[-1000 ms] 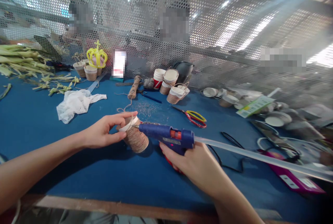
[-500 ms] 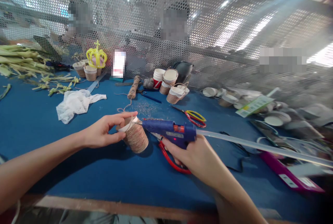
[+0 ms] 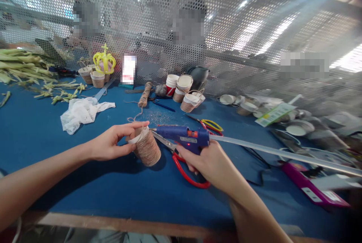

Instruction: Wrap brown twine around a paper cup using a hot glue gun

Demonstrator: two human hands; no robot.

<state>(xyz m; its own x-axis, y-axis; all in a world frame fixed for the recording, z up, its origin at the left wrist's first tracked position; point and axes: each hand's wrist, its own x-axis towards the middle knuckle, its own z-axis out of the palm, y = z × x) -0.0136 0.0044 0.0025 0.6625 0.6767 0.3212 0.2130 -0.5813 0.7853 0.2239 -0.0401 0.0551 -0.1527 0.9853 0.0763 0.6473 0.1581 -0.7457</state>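
Head view is giving me both hands over the blue table (image 3: 113, 194), and I'm watching the left hand (image 3: 113, 143) pinching the pale rim of a twine-wrapped cup (image 3: 148, 149), part-way open, index finger stretching along the top edge and thumb pressing below. That cup is leaning, mouth tipping up towards the hand, near the middle of the table. Across from it, the right hand (image 3: 209, 164) is wrapping its fingers round the handle of a blue glue gun (image 3: 181, 135), nozzle pointing at the cup's rim; I'm not able to tell whether it's touching. A pale label (image 3: 188, 139) is showing on the gun's side, its print too small for me to read, and a red light (image 3: 188, 144) is glowing just below. One long glue stick (image 3: 283, 152) is trailing from the back.

Red-handled scissors (image 3: 170, 145) are lying beneath the gun. Behind the cup, a twine spool (image 3: 144, 95) is resting on the table. More lettering: a bright screen (image 3: 129, 69) is standing at the back, its text blurring out; a green-and-white card (image 3: 276, 114) is sitting off to the right, its print illegible, and a purple box (image 3: 311, 184) is lying nearer, showing white panels.
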